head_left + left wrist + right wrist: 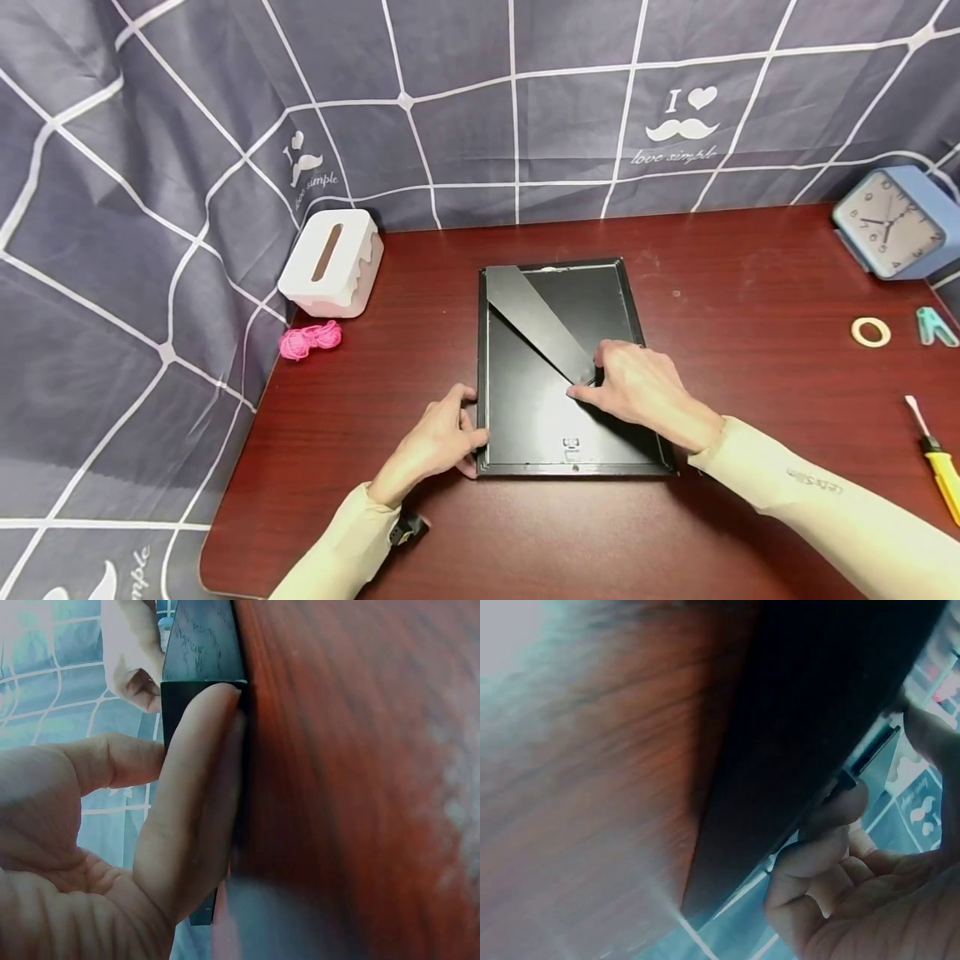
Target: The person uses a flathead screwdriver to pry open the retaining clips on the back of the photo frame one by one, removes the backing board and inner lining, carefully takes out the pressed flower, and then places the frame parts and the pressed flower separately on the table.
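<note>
A black picture frame point(573, 469) lies face down on the table, its dark back panel point(525, 408) upward. Across that panel slants a flat grey easel stand point(536, 317), wide at the far left corner and narrower toward the middle. My right hand point(645, 383) pinches the narrow end between thumb and fingers. At the near left corner my left hand point(435, 437) grips the frame, thumb on the upper edge. In the left wrist view its fingers point(187, 795) lie along the frame's side. The right wrist view shows curled fingers point(802, 877) over the opposite side.
A white tissue box point(330, 262) and pink yarn point(310, 339) sit at the left. To the right are a blue clock point(892, 221), a cream ring point(870, 332), a turquoise A-shaped piece point(935, 326) and a yellow-handled screwdriver point(941, 475). A grey checked curtain point(465, 142) hangs behind.
</note>
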`<state>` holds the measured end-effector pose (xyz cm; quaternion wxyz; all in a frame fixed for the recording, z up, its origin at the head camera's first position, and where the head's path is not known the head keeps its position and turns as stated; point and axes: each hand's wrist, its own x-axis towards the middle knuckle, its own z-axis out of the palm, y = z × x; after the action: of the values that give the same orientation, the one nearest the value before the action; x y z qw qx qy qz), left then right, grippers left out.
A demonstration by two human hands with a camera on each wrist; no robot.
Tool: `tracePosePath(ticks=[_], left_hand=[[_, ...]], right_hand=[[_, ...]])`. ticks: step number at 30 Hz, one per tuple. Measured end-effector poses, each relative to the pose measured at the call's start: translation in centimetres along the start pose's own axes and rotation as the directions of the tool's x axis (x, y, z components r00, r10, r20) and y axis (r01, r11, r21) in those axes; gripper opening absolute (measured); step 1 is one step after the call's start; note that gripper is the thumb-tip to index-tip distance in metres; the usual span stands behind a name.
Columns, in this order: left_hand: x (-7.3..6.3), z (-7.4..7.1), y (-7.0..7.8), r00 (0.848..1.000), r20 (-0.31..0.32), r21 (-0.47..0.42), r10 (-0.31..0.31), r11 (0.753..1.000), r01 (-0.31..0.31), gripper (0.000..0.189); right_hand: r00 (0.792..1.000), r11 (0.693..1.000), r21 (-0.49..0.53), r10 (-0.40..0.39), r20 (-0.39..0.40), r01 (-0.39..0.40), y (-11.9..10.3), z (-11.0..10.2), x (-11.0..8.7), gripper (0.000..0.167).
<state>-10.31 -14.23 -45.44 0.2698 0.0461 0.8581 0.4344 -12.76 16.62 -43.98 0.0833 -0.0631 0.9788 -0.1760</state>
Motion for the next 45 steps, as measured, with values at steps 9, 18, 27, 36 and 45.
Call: tracePosePath(ticks=[9, 18, 27, 36, 45], left_hand=[[0.2, 0.0, 0.3, 1.000, 0.021, -0.041, -0.004, 0.999, 0.005, 0.064], [0.5, 0.0, 0.3, 0.998, 0.059, -0.115, -0.013, 0.993, 0.020, 0.064], [0.3, -0.1, -0.2, 0.998, 0.053, -0.144, -0.042, 0.988, 0.050, 0.063], [0.1, -0.1, 0.1, 0.999, -0.002, -0.032, -0.035, 0.999, 0.034, 0.065], [0.4, 0.4, 0.1, 0.999, -0.008, 0.021, -0.043, 0.999, 0.043, 0.067]], right_hand=[[0.998, 0.999, -0.031, 0.011, -0.068, -0.013, -0.3, 0.5, 1.1, 0.042], [0.995, 0.999, -0.038, 0.028, -0.096, -0.032, 0.1, -0.3, 0.8, 0.042], [0.996, 0.991, 0.115, 0.071, -0.050, -0.065, 1.1, -0.9, -0.7, 0.052], [0.983, 0.959, 0.246, 0.166, -0.078, -0.142, 3.8, -1.3, -5.8, 0.036], [0.978, 0.940, 0.294, 0.200, -0.060, -0.175, 4.3, -0.3, -7.4, 0.029]])
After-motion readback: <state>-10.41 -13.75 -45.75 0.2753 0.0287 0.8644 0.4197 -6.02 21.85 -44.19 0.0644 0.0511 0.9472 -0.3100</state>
